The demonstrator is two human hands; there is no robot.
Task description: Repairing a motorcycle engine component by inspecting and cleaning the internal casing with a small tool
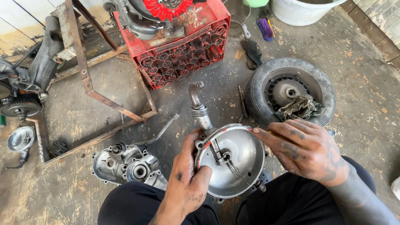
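A round, bowl-shaped metal housing [239,160] with a bent tube and spring [199,109] rising from its far side rests between my knees. My left hand [186,180] grips its near-left rim, thumb hooked over the edge. My right hand [304,149], greasy, curls over the right rim; a thin yellowish tool seems tucked under its fingers, but that is mostly hidden. A slim rod lies across the bowl's inside near the centre hub [226,157].
An aluminium engine casing [127,164] lies left of my knee. A small tyre with a rag [291,93] sits at right. A red crate [183,46] carrying an engine stands ahead, a rusty steel frame [89,83] to the left, a white bucket [302,10] at top.
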